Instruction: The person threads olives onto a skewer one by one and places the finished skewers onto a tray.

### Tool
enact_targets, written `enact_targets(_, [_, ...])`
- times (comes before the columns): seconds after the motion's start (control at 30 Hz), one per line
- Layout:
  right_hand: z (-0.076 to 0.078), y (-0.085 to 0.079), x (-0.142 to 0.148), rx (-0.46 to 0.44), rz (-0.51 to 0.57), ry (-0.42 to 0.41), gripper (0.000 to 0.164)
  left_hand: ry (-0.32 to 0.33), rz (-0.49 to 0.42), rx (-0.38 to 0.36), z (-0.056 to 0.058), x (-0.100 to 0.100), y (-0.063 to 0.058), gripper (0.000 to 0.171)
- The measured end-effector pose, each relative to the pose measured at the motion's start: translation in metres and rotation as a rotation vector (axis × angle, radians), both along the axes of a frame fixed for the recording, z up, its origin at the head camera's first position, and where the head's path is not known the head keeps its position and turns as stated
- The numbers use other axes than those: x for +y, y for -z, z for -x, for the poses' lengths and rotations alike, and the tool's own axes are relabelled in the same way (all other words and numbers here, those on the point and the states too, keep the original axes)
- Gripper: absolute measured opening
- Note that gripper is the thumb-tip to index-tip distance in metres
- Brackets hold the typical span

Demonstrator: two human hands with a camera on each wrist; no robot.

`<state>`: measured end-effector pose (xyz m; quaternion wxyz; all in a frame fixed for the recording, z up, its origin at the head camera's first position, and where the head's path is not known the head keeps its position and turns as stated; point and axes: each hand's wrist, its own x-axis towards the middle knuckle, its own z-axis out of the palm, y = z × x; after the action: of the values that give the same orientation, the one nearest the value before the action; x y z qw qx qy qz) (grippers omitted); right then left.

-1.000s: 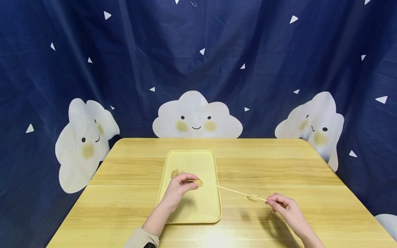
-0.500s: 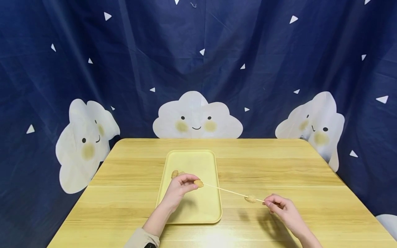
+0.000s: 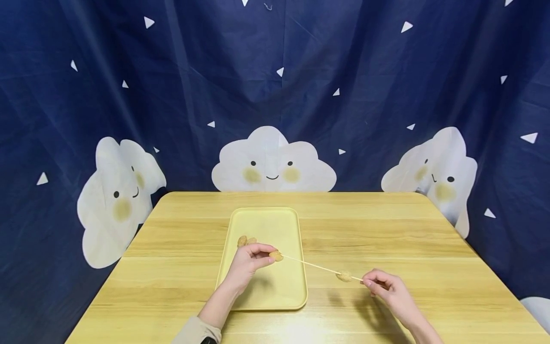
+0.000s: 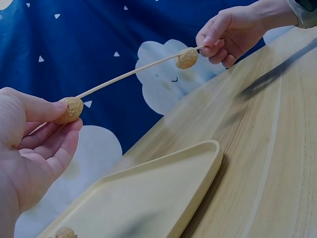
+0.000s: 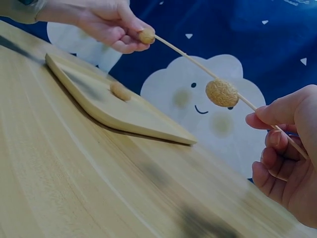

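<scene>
My left hand (image 3: 247, 265) pinches a small golden-brown, wrinkled food ball (image 4: 71, 110) between thumb and fingers, above the tray. My right hand (image 3: 388, 289) grips a thin wooden skewer (image 3: 311, 264) near its right end, over the bare wood. A second wrinkled ball (image 5: 222, 93) is threaded on that skewer, a short way in front of the right fingertips. The skewer's far tip meets the ball in the left hand, so the stick spans between both hands and slopes down to the right in the head view.
A pale yellow rectangular tray (image 3: 301, 282) lies on the wooden table (image 3: 386, 229) under the left hand. Two more balls (image 3: 242, 241) sit in it near the left edge. Behind the table hangs a dark blue curtain (image 3: 361, 62) with printed clouds.
The right hand has moved left with the skewer and its threaded ball. The skewer tip, apart from the left-hand ball a second ago, now reaches it. The left hand has barely shifted.
</scene>
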<state>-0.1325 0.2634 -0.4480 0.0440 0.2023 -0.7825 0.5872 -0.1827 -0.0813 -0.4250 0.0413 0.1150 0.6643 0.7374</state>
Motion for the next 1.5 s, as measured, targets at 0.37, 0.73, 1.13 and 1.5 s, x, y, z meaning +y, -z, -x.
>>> enact_targets(0.37, [0.003,0.001,-0.010,0.014,-0.034,0.079,0.011,-0.071,-0.071,-0.044,0.002,0.002,0.002,0.028])
enact_targets(0.73, [0.004,0.005,-0.011,0.133,0.004,0.080,0.015,-0.099,-0.060,-0.042,0.001,0.004,0.002,0.030])
enact_targets(1.13, [0.003,0.006,-0.012,0.124,0.013,0.081,0.012,-0.109,-0.052,-0.023,0.000,0.004,-0.001,0.025])
enact_targets(1.5, [0.004,0.005,-0.016,0.146,0.046,0.046,0.020,-0.086,-0.035,0.049,0.001,0.000,0.003,0.025])
